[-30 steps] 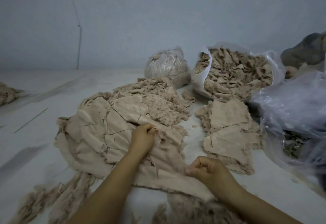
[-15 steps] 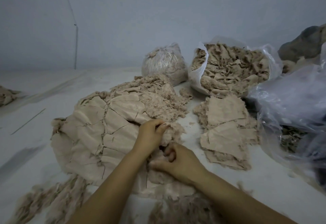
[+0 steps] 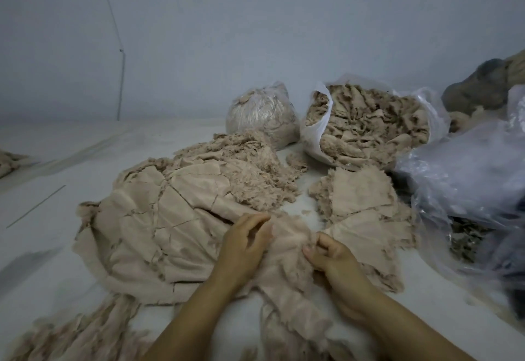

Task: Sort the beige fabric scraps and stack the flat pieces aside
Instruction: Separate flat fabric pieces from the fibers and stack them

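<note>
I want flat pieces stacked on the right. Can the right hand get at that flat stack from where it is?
Probably yes. The right hand lies just beside the flat stack, with nothing between them. But its grip is on a beige scrap, also held by the left hand.

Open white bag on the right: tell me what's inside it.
The open white bag holds crumpled beige scraps, heaped to its mouth. Anything beneath that top layer is covered.

The flat beige pieces (image 3: 159, 227) in front of you are matt woven cloth with frayed, fuzzy edges. The scrap heap (image 3: 250, 167) behind looks shredded and fluffy. The bags (image 3: 315, 130) are thin, glossy, crinkled clear plastic. The table (image 3: 42, 198) is smooth, matt white.
</note>
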Action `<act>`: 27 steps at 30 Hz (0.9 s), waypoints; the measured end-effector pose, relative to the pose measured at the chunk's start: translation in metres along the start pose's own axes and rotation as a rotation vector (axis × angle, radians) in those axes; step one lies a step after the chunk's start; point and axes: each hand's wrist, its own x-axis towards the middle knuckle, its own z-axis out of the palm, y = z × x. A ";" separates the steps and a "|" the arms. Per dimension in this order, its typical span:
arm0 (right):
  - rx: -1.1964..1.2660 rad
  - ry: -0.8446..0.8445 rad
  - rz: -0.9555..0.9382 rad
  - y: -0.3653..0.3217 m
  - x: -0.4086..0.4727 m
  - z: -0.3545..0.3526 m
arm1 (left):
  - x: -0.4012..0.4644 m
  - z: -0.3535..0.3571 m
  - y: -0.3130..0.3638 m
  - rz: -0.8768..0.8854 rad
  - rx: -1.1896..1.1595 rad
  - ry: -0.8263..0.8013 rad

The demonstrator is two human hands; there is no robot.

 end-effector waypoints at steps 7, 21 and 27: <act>0.022 -0.018 0.116 0.007 0.014 -0.004 | -0.003 0.022 0.006 -0.186 -0.250 -0.285; -0.526 0.007 -0.185 0.020 0.009 0.004 | -0.011 0.032 0.003 -0.093 -0.218 -0.039; -0.308 0.230 -0.273 0.019 0.010 -0.003 | -0.017 0.024 -0.007 -0.145 -0.280 -0.257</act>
